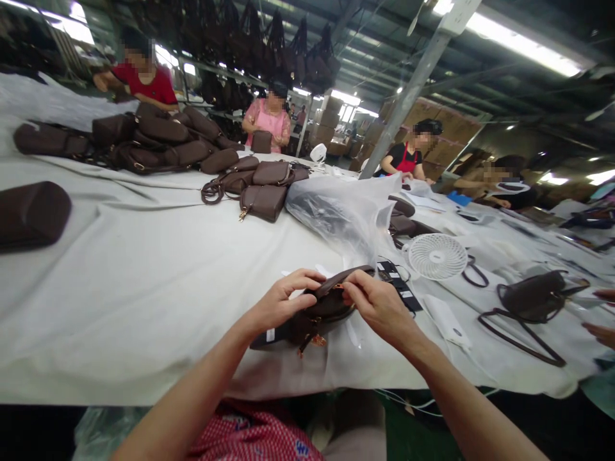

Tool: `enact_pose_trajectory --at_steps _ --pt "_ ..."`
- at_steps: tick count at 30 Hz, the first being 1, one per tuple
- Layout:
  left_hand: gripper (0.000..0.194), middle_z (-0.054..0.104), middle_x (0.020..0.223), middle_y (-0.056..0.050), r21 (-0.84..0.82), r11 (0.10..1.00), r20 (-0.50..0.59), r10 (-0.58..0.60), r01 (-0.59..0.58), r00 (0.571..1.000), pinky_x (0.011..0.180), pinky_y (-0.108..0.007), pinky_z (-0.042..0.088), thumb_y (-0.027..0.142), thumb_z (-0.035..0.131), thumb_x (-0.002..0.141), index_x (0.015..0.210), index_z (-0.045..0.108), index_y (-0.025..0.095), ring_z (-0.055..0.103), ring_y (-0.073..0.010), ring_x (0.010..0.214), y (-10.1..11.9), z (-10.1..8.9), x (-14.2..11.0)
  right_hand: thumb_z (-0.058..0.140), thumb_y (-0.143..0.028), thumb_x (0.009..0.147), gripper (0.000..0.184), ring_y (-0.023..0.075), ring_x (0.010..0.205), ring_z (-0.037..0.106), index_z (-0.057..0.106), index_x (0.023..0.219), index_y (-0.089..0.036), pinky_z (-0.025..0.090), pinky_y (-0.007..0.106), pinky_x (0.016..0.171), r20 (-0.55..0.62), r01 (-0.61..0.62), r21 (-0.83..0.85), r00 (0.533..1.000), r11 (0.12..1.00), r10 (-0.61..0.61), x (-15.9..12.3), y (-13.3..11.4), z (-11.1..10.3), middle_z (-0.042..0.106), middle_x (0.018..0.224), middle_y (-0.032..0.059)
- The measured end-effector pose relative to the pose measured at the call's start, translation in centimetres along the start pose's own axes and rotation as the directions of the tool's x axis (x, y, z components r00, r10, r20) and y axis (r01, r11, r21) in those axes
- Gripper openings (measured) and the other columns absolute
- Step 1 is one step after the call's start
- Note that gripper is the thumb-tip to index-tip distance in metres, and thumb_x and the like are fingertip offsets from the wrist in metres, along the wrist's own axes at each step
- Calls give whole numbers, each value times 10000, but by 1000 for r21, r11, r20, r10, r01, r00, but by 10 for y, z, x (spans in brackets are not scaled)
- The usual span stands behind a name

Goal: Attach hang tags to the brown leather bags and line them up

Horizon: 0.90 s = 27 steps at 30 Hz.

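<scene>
A dark brown handbag (331,308) lies on the cloth-covered table close in front of me, with gold-toned hardware (314,340) hanging at its front. My left hand (288,298) holds the bag's left side, thumb and fingers around its upper edge. With thumb and forefinger pinched together, my right hand (377,304) grips the bag's upper right part, beside a small gold-coloured fitting. What exactly lies between those right fingertips is hidden. Black cards with white labels (398,282) lie just beyond my right hand.
Brown bags (158,137) are heaped at the far left, with more bags (264,192) mid-table. A clear plastic bag (346,211), a white fan (436,256) and a strapped bag (533,296) lie to the right. Co-workers (266,121) stand across the table; another person's hand (600,330) shows at right.
</scene>
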<state>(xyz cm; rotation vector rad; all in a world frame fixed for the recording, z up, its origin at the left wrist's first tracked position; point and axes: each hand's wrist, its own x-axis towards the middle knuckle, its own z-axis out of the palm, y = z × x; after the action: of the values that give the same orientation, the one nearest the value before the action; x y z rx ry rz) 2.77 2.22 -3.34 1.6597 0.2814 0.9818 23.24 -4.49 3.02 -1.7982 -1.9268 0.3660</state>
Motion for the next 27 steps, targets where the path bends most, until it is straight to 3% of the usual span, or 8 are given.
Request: enact_pose_trajectory --at_steps 4,9,11,14,16,18,22,27 --pt "165 597 1136 -107 359 928 114 62 -99 992 978 -371 419 310 594 893 877 700 185 550 -240 1092 16 -16 16 408 -361 919 233 188 651 620 540 784 -224 395 293 609 -17 24 -46 1000 999 -25 4 0 2 678 697 25" --pt "255 624 967 -100 649 747 168 41 -141 985 959 -404 422 358 536 916 777 664 185 546 -255 988 27 -9 28 388 -333 919 220 202 664 609 537 803 -221 384 306 614 0 46 -110 999 993 -46 7 2 4 674 731 49" --pt "284 620 1013 -109 591 795 185 26 -133 982 968 -395 428 352 485 944 825 674 176 555 -246 1011 27 -10 23 395 -330 914 212 205 662 606 533 793 -223 384 311 616 -4 41 -106 999 994 -41 6 3 4 672 726 48" --pt "281 577 1217 -126 360 927 305 -9 -107 952 1025 -393 411 364 490 949 1060 679 187 537 -244 1154 24 -25 14 414 -346 914 221 196 660 620 532 770 -228 415 304 622 6 25 3 1000 1000 -25 5 5 4 677 710 39" --pt "344 537 1312 -134 246 966 382 -23 -77 924 1074 -422 369 402 549 919 1188 650 214 495 -264 1242 21 -37 12 416 -353 917 228 186 659 635 530 762 -230 445 296 629 15 7 96 1000 995 -9 6 6 5 679 700 33" --pt "363 544 1311 -134 187 981 414 -39 -43 909 1088 -438 348 424 595 890 1185 667 226 485 -278 1260 16 -46 14 423 -360 913 229 184 665 646 525 754 -230 469 293 634 23 -8 151 1000 989 5 8 7 6 679 701 31" --pt "261 591 1199 -109 61 998 375 -56 36 925 1061 -425 367 405 651 852 1015 731 218 524 -262 1193 7 -44 22 427 -366 907 227 182 665 654 523 751 -232 501 294 630 76 -19 211 997 977 3 10 6 7 668 694 24" --pt "159 578 1144 -82 -16 990 218 -132 138 967 968 -376 426 341 666 816 864 697 192 543 -237 1098 7 -26 16 423 -373 912 229 180 664 651 506 751 -232 523 299 630 80 -26 270 997 962 4 9 4 8 658 701 28"
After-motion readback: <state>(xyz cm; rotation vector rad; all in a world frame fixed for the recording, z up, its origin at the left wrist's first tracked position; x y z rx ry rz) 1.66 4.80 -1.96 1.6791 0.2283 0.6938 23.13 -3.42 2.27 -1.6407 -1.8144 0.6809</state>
